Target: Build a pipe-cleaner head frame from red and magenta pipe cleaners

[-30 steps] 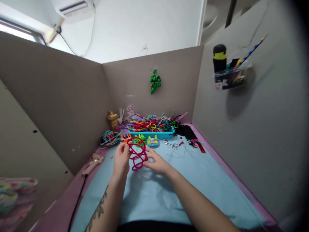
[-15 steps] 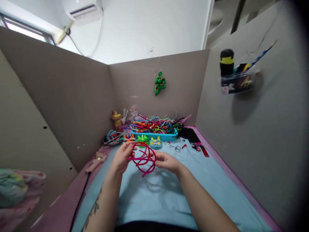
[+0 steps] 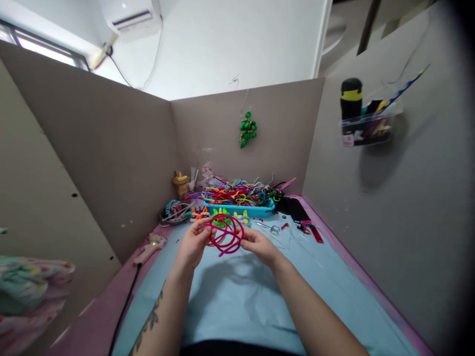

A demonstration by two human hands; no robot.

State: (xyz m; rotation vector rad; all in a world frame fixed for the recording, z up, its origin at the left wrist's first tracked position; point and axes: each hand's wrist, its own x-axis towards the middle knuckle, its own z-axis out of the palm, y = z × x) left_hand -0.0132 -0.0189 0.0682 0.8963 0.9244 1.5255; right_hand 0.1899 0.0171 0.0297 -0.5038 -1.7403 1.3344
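Loops of magenta-red pipe cleaner [image 3: 227, 251] hang between my two hands above the blue table cover. My left hand [image 3: 196, 238] pinches the coil at its left side. On its right side, the fingers of my right hand [image 3: 256, 243] close on the same loops. Just behind the coil stand small pipe-cleaner figures: an orange one [image 3: 199, 213], a green one [image 3: 221, 216], partly hidden by the loops, and a yellow and blue one [image 3: 242, 217].
A blue tray [image 3: 256, 212] heaped with coloured pipe cleaners stands at the back. Scissors [image 3: 274, 230] lie to the right. A pink glue gun [image 3: 150, 248] with a black cord lies left, near a dark bowl [image 3: 174, 217]. Grey panels [image 3: 137, 148] enclose the table.
The coil has been raised slightly and tilted between my hands, its loops now bunched closer together. Both hands keep hold of it. The view has shifted a little.
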